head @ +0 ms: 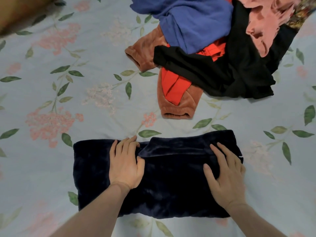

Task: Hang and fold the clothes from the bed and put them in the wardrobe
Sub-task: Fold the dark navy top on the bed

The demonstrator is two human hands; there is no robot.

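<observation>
While both hands lie flat upon it, a folded dark navy plush garment [159, 177] rests on the bed [85, 103], near the lower middle of the view, forming a broad rectangle with a folded flap along its far edge. The left hand [125, 165] presses on the left-centre part of the garment, its fingers nearly straight and reaching the far edge, the thumb lying against the fold line; its grip is wide and holds nothing. The right hand [226, 177] presses on the right part of the garment, fingers spread and extended toward the upper left, thumb set apart; its grip is likewise wide, with nothing pinched or enclosed. Both bare forearms enter from the lower edge of the view. Farther up and to the right, well apart from the navy garment, lies an unfolded pile of clothes: a blue garment [193, 23] on top, a black garment [230, 71] spread beneath and beside it, a red garment [172, 88] showing between them, a rust-brown plush garment [145, 52] with cuffed ends protruding at the near and left sides, and a pink garment [263, 26] at the upper right. The sheet covering the bed is pale blue with a printed pattern of pink flowers and green leaves.
</observation>
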